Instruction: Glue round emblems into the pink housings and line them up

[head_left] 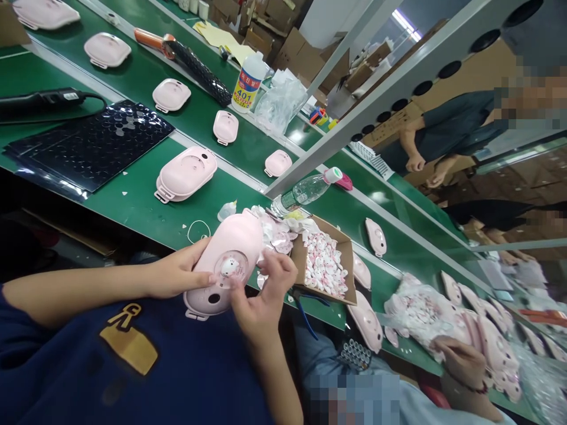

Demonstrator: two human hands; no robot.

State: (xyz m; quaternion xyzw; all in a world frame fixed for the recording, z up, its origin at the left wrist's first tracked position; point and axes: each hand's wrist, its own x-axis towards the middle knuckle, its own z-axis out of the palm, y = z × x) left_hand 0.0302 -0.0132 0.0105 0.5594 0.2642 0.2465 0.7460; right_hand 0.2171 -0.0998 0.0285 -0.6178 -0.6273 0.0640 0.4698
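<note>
My left hand [179, 273] grips the side of a pink plastic camera-shaped shell [230, 254], held in front of my chest. A small white cartoon figure [228, 267] sits in the round window on its face. My right hand [264, 289] is closed in a pinch at that window, fingertips touching the shell's right side. Just past the shell lies a heap of small pink-and-white pieces [275, 231], and beside it an open cardboard box [340, 245] filled with more of them.
Pink shells [186, 173] are spaced along the green conveyor belt [133, 200]. A black dimpled tray [93, 143], a glue bottle [248, 82] and a water bottle [305, 190] lie near. A co-worker's hand [458, 360] rests by stacked shells at right; other people sit across.
</note>
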